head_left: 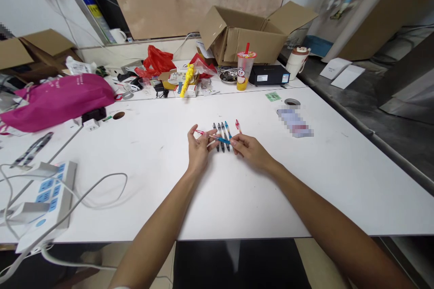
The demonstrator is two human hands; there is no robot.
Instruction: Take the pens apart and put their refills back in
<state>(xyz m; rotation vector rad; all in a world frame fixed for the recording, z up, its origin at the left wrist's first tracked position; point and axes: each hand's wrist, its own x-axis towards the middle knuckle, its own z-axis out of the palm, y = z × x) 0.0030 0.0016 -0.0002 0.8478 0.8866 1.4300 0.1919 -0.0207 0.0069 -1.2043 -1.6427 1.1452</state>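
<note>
Above the white table (152, 144), my left hand (199, 151) pinches a thin red-and-clear pen piece (200, 132), with its fingers partly spread. My right hand (249, 149) grips the blue pen barrel (224, 141) between thumb and fingertips. The two pieces lie roughly in one line, and the fingers hide part of where they meet. Just behind them, several black pens (219, 126) lie side by side on the table, partly covered by my hands. Beside these lies a blue pen (228, 129). A red pen part (238, 125) sits just beyond my right hand.
A power strip (69, 189) with looping cables lies at left, near a magenta bag (68, 99). Along the back stand an open cardboard box (251, 43), a drink cup (242, 74) and a black box (269, 75). A tape roll (292, 102) lies at right.
</note>
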